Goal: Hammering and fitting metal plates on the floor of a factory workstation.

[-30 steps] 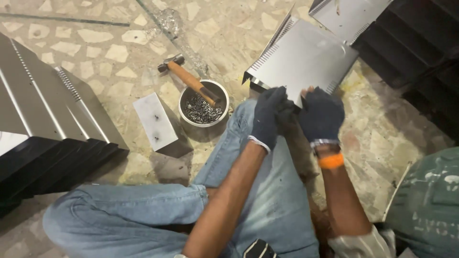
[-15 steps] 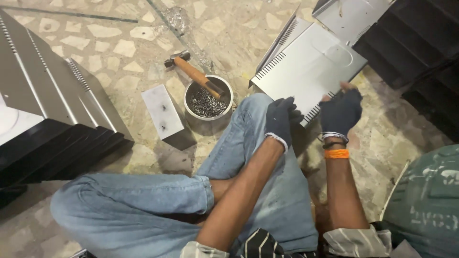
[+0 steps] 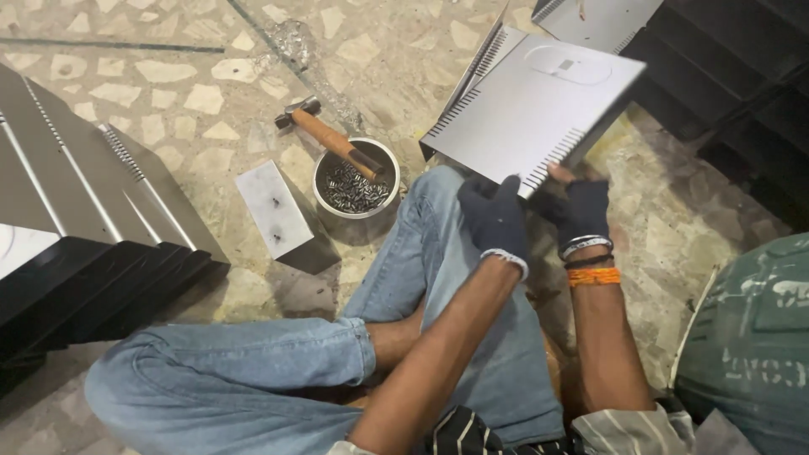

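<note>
Panel: I have a grey sheet-metal cover (image 3: 539, 105) with slotted vents along its edges, held tilted above my raised knee, its near corner at my hands.
Right hand: my gloved right hand (image 3: 580, 211) is clamped on the panel's near edge, thumb on top, with bangles and an orange band at the wrist.
Left hand: my gloved left hand (image 3: 497, 221) sits just beside the right, under the same corner; fingers curled, but I cannot tell whether they are truly gripping or only propping.
Handling note: my judgement is that the sheet wants support from both hands near that corner, fingers kept off the cut vent slots, with the far end kept from swinging into the stack beyond.
Beyond the hands: more grey panels (image 3: 590, 17) lie past the held one.
Left of the hands: a metal bowl of small fasteners (image 3: 356, 190) sits on the floor (image 3: 168, 93), a wooden-handled hammer (image 3: 333, 139) resting across its rim; just past it, a small metal block (image 3: 274, 211).
Far left: stacked dark panels (image 3: 84, 227).
Right: a green drum (image 3: 750, 337) near my right elbow.
</note>
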